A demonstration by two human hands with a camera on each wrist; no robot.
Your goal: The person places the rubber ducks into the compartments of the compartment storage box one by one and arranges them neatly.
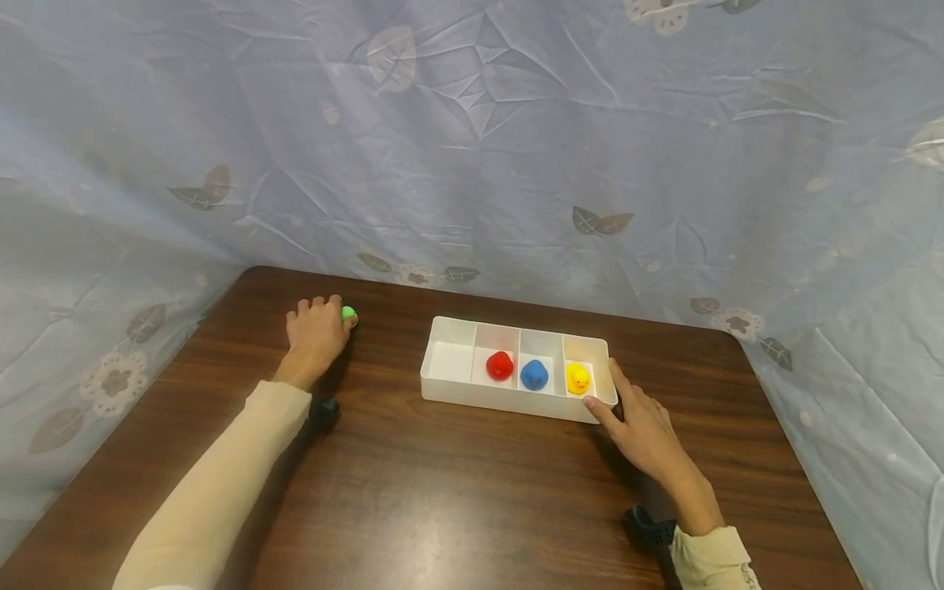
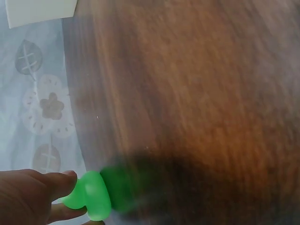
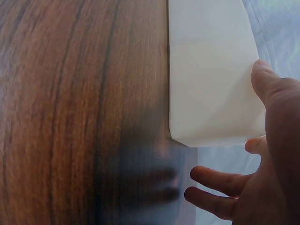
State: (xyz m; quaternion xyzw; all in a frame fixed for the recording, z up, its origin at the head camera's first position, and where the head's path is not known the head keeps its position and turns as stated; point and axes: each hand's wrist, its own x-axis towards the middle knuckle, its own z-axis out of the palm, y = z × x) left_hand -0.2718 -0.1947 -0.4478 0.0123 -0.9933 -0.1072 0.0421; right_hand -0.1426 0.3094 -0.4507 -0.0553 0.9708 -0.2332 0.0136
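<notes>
At the far left of the table, my left hand (image 1: pixel 315 334) pinches a small green toy duck (image 2: pixel 97 194) between thumb and fingers; in the head view the hand covers part of it. A white divided box (image 1: pixel 501 397) lies at the middle of the table. It holds a red toy duck (image 1: pixel 499 365), a blue toy duck (image 1: pixel 534 374) and a yellow toy duck (image 1: pixel 578 378), each in its own compartment; the leftmost compartment holds nothing. My right hand (image 1: pixel 649 428) grips the box's right end, thumb on the near rim and a finger at the end wall.
The dark wooden table (image 1: pixel 442 500) runs back to a pale curtain (image 1: pixel 457 164) with leaf and flower prints, which hangs behind and at both sides. Dark straps (image 1: pixel 649 526) sit at the wrists.
</notes>
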